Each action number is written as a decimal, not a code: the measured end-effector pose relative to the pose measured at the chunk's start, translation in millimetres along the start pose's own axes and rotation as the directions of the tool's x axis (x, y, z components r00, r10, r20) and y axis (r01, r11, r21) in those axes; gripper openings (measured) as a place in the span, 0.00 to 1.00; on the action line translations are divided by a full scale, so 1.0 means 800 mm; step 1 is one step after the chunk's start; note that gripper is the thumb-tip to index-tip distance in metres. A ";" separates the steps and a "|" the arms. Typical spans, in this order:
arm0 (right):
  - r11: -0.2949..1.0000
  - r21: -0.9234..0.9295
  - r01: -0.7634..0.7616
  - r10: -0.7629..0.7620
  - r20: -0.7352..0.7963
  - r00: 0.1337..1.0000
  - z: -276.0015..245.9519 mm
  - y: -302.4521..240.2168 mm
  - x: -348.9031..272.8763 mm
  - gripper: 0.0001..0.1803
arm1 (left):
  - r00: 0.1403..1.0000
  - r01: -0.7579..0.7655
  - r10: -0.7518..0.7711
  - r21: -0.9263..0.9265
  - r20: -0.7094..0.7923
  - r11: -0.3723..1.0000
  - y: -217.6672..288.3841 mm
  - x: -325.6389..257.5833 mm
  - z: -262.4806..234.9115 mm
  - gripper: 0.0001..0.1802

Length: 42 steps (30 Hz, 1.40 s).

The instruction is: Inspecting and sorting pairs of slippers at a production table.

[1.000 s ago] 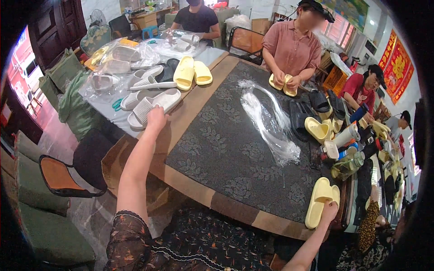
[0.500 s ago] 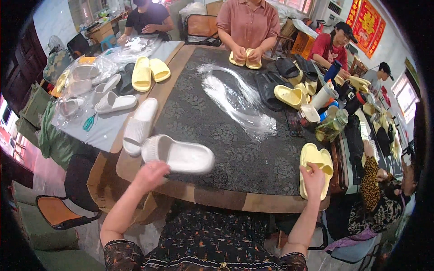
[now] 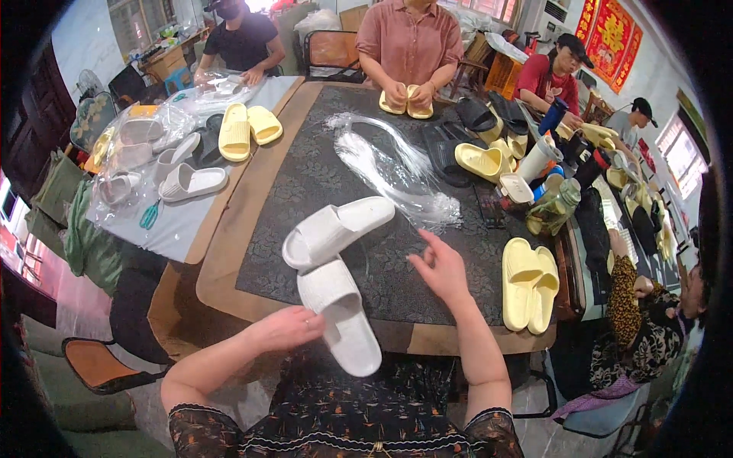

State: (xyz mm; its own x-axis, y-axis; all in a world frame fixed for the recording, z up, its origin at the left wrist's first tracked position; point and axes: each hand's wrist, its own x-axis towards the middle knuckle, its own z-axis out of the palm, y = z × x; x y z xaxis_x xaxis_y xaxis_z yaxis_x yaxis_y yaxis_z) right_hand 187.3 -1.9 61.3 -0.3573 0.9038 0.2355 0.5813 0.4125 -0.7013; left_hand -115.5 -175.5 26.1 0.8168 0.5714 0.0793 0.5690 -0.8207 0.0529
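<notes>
Two white slide slippers lie close together in front of me. The nearer white slipper (image 3: 353, 336) reaches past the table's front edge, sole toward me. My left hand (image 3: 294, 327) pinches its left side. Behind it, the other white slipper (image 3: 321, 233) points its heel to the far right and touches the first. My right hand (image 3: 441, 267) hovers over the dark mat, thumb and forefinger apart, holding nothing. A pair of yellow slippers (image 3: 523, 286) lies to its right. Ahead is a stack of clear plastic bags (image 3: 374, 172).
A co-worker's hands (image 3: 408, 98) hold yellow slippers across the table. Bottles (image 3: 538, 156), a glass jar (image 3: 561, 206) and black and yellow slippers crowd the right. Left, a side table holds grey slippers (image 3: 192, 183), yellow slides (image 3: 235, 133) and teal scissors (image 3: 150, 215). Chairs (image 3: 103, 359) stand around.
The white slippers have moved right from the table's left edge, my left hand along with the nearer one. My right hand has let go of the yellow slippers and moved left.
</notes>
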 end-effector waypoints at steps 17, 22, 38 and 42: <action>0.780 -0.354 0.516 -0.410 0.334 0.849 0.136 -0.010 0.081 0.16 | 0.889 0.413 -0.416 -0.058 -0.189 0.909 0.030 -0.058 -0.013 0.13; 0.846 -0.248 0.472 -0.379 0.342 0.860 0.093 -0.053 -0.027 0.23 | 0.835 0.480 -0.503 -0.150 -0.222 0.864 0.013 -0.047 -0.018 0.11; 0.924 -0.380 -0.026 -0.013 -0.101 0.995 0.004 -0.024 -0.148 0.24 | 0.887 0.218 -0.263 -0.159 -0.379 0.963 -0.030 0.102 0.025 0.06; 0.992 -0.128 0.005 0.022 0.211 0.977 0.025 -0.019 -0.161 0.28 | 0.916 0.195 -0.248 -0.191 -0.315 0.962 -0.048 0.099 0.009 0.06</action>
State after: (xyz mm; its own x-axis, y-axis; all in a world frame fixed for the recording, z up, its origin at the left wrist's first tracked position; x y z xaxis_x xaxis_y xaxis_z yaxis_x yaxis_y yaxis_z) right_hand 209.8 -126.8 28.3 -0.4906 0.8683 0.0730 0.6681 0.4286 -0.6083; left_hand -72.5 -98.7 23.5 0.5770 0.7264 0.3734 0.6882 -0.6786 0.2567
